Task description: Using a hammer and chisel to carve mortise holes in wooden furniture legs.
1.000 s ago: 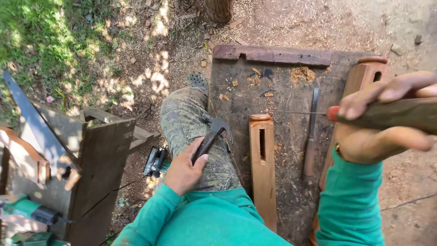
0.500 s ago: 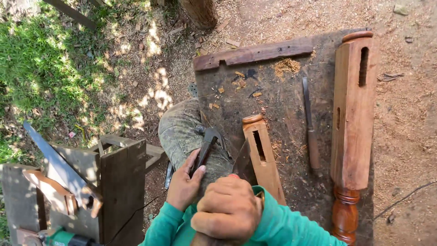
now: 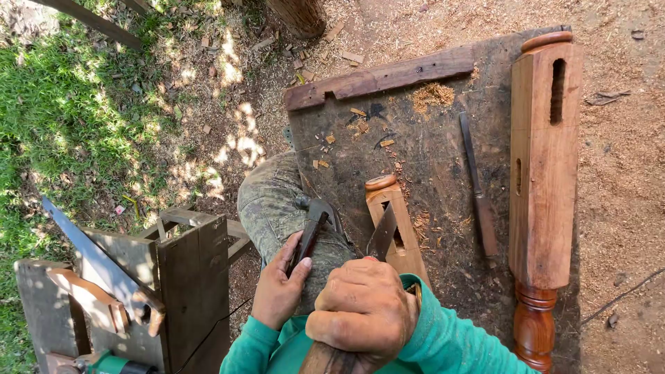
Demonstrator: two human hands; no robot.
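Dark, weathered wood makes up the workbench (image 3: 443,145), a slab strewn with chips and sawdust, with a rough plank (image 3: 379,77) fixed across its far edge. Along its right side lies a long reddish turned post (image 3: 545,180), squared in the upper part with a mortise slot near the far end and rounded rings at the near end. Left of the person, on the ground, stands a dark wooden toolbox (image 3: 187,284) with a handsaw (image 3: 97,266) propped in it. Near the bench's middle lies a smaller wooden block (image 3: 402,242) with a slot cut into it, and between it and the post rests a slim chisel-like tool (image 3: 476,187). The right hand (image 3: 364,312) is wrapped tightly around a wooden handle, holding a broad-bladed chisel (image 3: 382,235) whose edge sits against the slotted block. The left hand (image 3: 280,287) grips the dark handle of a hammer (image 3: 312,228), which rests along the person's camouflage-trousered knee (image 3: 277,201), just left of the block.
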